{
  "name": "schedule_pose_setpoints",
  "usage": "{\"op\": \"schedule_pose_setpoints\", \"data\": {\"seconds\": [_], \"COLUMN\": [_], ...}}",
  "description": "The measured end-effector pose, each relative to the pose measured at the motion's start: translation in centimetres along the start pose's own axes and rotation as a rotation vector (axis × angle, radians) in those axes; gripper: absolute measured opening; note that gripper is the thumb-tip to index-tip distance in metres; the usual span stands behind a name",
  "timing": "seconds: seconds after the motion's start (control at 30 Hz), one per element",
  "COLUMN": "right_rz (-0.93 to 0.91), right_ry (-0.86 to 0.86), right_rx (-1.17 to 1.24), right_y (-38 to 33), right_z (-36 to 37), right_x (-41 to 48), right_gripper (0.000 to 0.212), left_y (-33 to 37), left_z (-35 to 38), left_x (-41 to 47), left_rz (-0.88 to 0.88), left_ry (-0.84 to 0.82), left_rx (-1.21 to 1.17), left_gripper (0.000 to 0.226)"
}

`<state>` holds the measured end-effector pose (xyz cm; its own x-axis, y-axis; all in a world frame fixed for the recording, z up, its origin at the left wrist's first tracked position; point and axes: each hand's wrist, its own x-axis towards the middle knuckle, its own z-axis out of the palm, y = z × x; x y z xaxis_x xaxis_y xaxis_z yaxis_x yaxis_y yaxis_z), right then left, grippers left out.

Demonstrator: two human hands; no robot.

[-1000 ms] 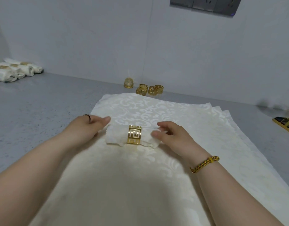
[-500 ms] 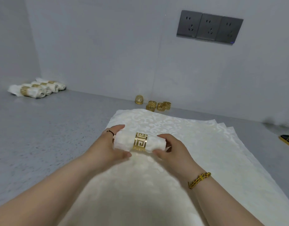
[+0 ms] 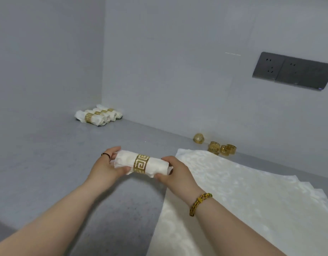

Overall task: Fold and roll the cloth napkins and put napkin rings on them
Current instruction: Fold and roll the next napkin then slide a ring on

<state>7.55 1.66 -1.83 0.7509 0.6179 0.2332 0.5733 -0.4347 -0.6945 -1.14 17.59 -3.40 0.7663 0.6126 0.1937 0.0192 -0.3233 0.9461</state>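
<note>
Fingers [image 3: 113, 150] of left hand [image 3: 106, 166] and right hand [image 3: 178, 174] curl round opposite ends of rolled napkin [image 3: 156, 164], held over grey surface [image 3: 48, 154], just left of flat napkin stack [image 3: 233, 191]; roll white, patterned weave, ends slightly ragged. Gold ring [image 3: 141, 163] with Greek-key cutout sits round its middle; finished rolls [image 3: 98, 115] lie at far corner.
</note>
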Motion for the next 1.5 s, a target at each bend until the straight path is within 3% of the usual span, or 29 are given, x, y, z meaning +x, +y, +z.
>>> {"op": "schedule_pose_setpoints", "data": {"seconds": [0.3, 0.5, 0.63, 0.93, 1.5], "right_rz": [0.05, 0.019, -0.003, -0.002, -0.039], "right_ry": [-0.124, -0.144, -0.11, -0.004, -0.012], "right_rx": [0.065, 0.028, 0.012, -0.092, -0.26], "right_y": [-5.0, -6.4, -6.7, -6.5, -6.3], "right_z": [12.9, 18.6, 21.2, 24.6, 24.3], "right_x": [12.4, 21.3, 26.3, 32.8, 31.4], "right_gripper": [0.04, 0.041, 0.04, 0.048, 0.056], "left_y": [-6.4, -10.5, -11.8, -13.2, -13.3], "left_z": [-9.7, -14.5, -15.3, -16.1, -16.2], "left_x": [10.8, 15.9, 16.9, 18.1, 17.9], "left_rz": [-0.096, -0.091, -0.018, 0.048, 0.023], "left_ry": [0.172, 0.148, 0.098, 0.032, 0.017], "left_rx": [0.257, 0.732, 0.985, 1.02, 0.99], "left_gripper": [0.058, 0.063, 0.046, 0.046, 0.045]}}
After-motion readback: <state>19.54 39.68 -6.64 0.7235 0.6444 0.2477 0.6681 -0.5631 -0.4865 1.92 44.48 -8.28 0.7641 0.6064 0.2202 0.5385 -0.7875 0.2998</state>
